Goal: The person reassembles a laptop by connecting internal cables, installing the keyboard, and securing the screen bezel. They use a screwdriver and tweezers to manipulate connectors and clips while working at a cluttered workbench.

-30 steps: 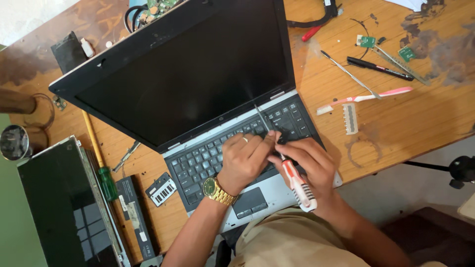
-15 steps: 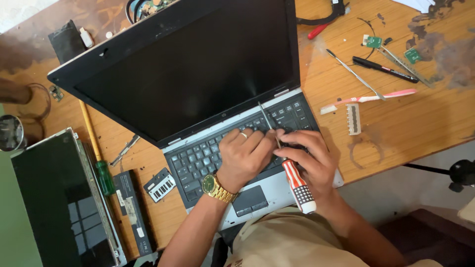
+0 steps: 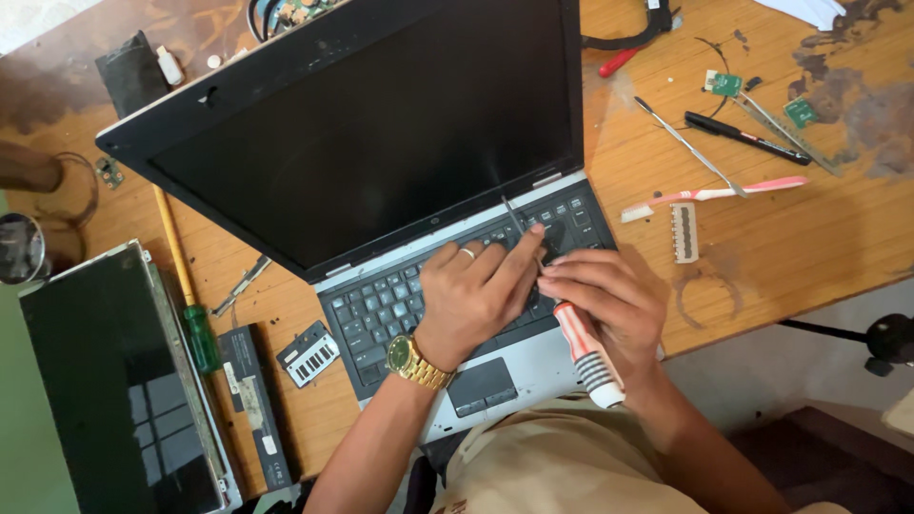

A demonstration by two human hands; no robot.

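An open black laptop (image 3: pixel 381 143) with a silver base stands on the wooden table, its screen dark. My left hand (image 3: pixel 476 290), with a ring and a gold watch, rests on the keyboard (image 3: pixel 381 300), its fingers pressing keys near the right side. My right hand (image 3: pixel 605 300) grips a screwdriver (image 3: pixel 586 347) with a red and white striped handle. Its thin shaft points up and left, and the tip sits at the top edge of the keyboard near the hinge strip.
A loose screen panel (image 3: pixel 114 381) lies at the left, beside a yellow and green screwdriver (image 3: pixel 186 286), a black battery (image 3: pixel 252 405) and a small key block (image 3: pixel 309 354). At the right lie a pink toothbrush (image 3: pixel 714 195), a black pen (image 3: pixel 743 138), tweezers and small green circuit boards.
Both hands shifted slightly up the keyboard. The screwdriver tilted so its tip moved toward the keyboard's top edge. My head moved a little, shifting the view.
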